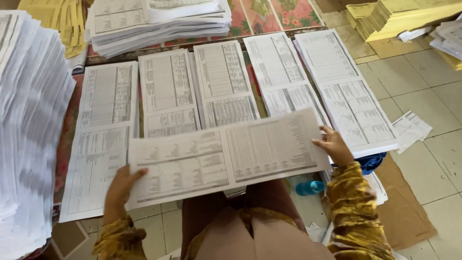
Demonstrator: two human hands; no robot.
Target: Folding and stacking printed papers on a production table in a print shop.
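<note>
Paper is what both hands are on: a long printed sheet (226, 156), held crosswise above the lap, in front of a row of 5 printed sheets (224, 84) lying side by side on a patterned floor covering (67, 130). The left hand (119, 188) grips the sheet's lower left corner, thumb on top and fingers hidden beneath. The right hand (333, 145) pinches the right edge the same way, thumb and fingertips closed over the margin.

The sheet looks light and thin, probably limp rather than stiff; it spans flat between the 2 grips, and I judge it would sag or curl if held at only 1 end. It is blurred, so its print cannot be made out. Opposite ends, as now, seem the safest hold; a tight pinch could crease it, and a smooth surface may slip from dry fingers.

A tall white paper stack (26, 130) stands at the left, another stack (159, 21) lies beyond the row, yellow stacks (399, 17) sit at the upper right, and a blue bottle cap (310, 188) shows near the right sleeve.
</note>
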